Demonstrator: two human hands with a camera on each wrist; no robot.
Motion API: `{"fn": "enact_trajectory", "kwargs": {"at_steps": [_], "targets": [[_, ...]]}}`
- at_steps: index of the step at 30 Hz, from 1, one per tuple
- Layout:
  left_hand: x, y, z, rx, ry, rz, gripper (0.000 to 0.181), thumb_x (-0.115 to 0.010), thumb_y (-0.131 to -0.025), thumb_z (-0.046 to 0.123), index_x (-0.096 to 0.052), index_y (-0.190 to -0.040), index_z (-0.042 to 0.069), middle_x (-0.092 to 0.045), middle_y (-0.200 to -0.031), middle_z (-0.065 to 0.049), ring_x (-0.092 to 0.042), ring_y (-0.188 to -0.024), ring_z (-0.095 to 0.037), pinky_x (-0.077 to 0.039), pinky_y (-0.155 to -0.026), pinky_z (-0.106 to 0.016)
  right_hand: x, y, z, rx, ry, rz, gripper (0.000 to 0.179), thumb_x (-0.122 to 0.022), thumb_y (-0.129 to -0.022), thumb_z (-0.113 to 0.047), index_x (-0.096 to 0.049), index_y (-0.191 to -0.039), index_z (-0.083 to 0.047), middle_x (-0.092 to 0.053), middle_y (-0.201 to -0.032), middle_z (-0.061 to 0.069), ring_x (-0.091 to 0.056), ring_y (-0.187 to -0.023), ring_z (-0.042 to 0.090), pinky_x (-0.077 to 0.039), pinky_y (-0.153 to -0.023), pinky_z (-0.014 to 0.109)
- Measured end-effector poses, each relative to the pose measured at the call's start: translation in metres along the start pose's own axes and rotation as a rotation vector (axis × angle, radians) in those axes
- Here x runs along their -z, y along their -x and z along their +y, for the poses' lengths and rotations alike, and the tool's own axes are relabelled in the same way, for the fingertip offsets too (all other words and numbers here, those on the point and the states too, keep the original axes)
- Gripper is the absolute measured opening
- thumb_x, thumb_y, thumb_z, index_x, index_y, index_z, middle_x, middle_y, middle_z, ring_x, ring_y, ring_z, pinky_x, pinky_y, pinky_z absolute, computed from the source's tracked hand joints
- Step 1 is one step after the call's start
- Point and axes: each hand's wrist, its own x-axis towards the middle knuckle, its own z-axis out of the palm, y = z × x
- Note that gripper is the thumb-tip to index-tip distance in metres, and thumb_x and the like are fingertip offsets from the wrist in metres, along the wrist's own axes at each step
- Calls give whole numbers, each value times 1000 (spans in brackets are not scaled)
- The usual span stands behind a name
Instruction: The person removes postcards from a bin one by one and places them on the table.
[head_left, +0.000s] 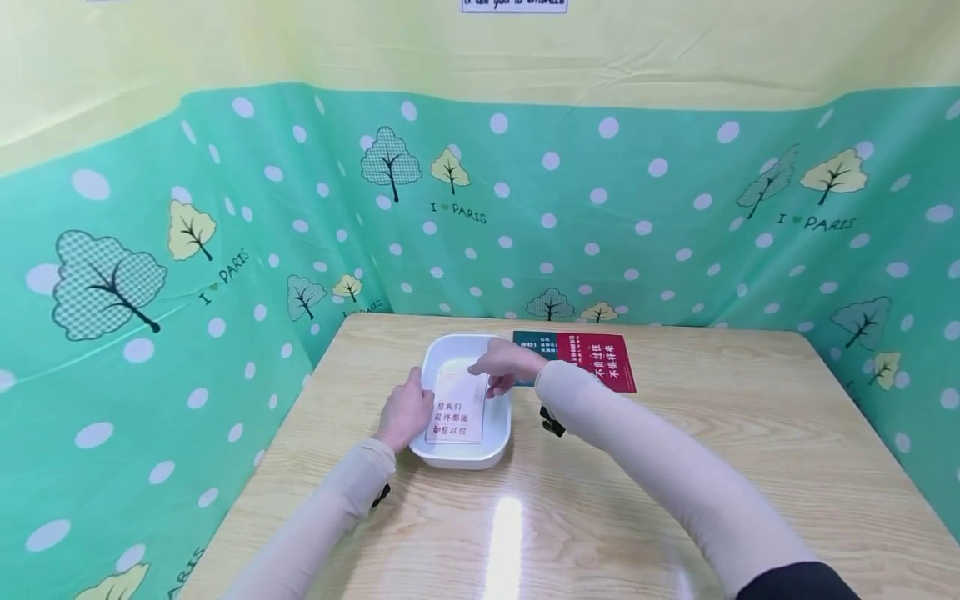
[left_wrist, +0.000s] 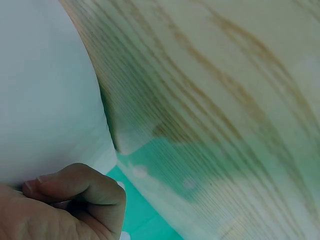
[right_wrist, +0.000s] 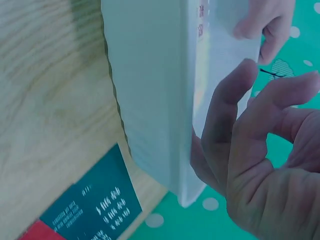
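A white plastic basin (head_left: 496, 429) stands on the table, left of its middle. In its bottom lies a pale card (head_left: 455, 392) with lines of dark red Chinese characters at the near end. My left hand (head_left: 406, 408) grips the basin's left rim, and the left wrist view shows the bent thumb and finger (left_wrist: 82, 185) at the wall. Over the basin's far right side hovers my right hand (head_left: 508, 364), its fingers loosely bent with nothing between them. The right wrist view shows those fingers (right_wrist: 222, 112) right at the rim.
Behind my right forearm, a dark green card and a red card (head_left: 613, 367), both with white characters, lie on the wooden table (head_left: 750, 400). A green and yellow cloth (head_left: 600, 208) with dots and trees hangs around the table's back and sides.
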Motion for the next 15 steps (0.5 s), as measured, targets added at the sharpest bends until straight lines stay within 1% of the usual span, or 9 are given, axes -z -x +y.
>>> {"fn": "enact_trajectory", "kwargs": {"at_steps": [3,8,12,15], "targets": [[0,-1,0,4,-4,-4,56,-47,-107,16,-31,-158,-3,-66,-92,-20,-64,-66,-25,-58,-56,-37,-4,-4,0,-35,-21,-50,54,-68,-102,-18,-43,-140,10,-64,-121,35,-63,-56,16,-53,-50,20],[0,-2,0,-1,-16,-1,56,-47,-107,17,-32,-158,-3,-65,-88,-18,-65,-66,-25,-59,-57,-38,-10,-9,0,-73,-43,-109,55,-68,-101,-13,-40,-141,13,-60,-125,35,-63,-55,16,-55,-52,22],[0,-1,1,-2,-12,0,55,-47,-107,17,-33,-157,-4,-65,-86,-18,-65,-65,-25,-59,-56,-37,-15,-14,3,-94,-61,-113,63,-69,-101,-13,-35,-148,13,-61,-121,33,-64,-56,16,-56,-53,22],[0,-1,1,2,-13,0,56,-47,-107,17,-33,-157,-3,-65,-87,-18,-65,-65,-25,-59,-56,-37,-20,-14,5,-100,-93,-92,65,-69,-101,-14,-35,-150,12,-62,-117,31,-64,-57,17,-56,-53,21]]}}
